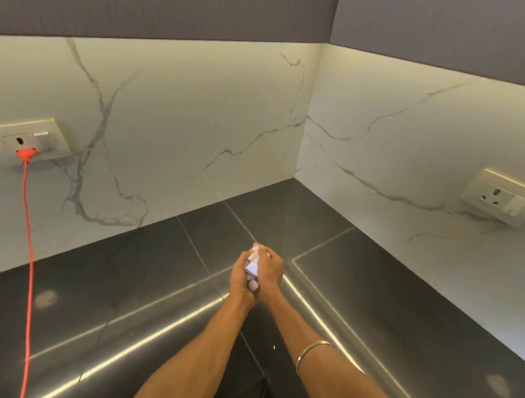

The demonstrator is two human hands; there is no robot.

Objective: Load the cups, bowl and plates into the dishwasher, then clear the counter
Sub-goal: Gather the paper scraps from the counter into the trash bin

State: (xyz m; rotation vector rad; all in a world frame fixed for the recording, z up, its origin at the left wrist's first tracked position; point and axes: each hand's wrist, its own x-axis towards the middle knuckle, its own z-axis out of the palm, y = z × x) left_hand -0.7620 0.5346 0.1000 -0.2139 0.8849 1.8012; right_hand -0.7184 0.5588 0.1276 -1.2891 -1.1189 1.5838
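Note:
Both my hands meet over the middle of the dark counter (158,285), just in front of the corner. My left hand (241,279) and my right hand (270,271) are cupped together around a crumpled white wad of paper (252,269). Only slivers of the wad show between my fingers. No cups, bowl, plates or dishwasher appear in this view.
An orange cord (29,257) runs from a plug in the left wall socket (26,143) down across the counter's left side. A second socket (502,199) sits on the right wall. White marble backsplash walls the corner, with dark cabinets overhead. A small white scrap (274,346) lies near my right forearm.

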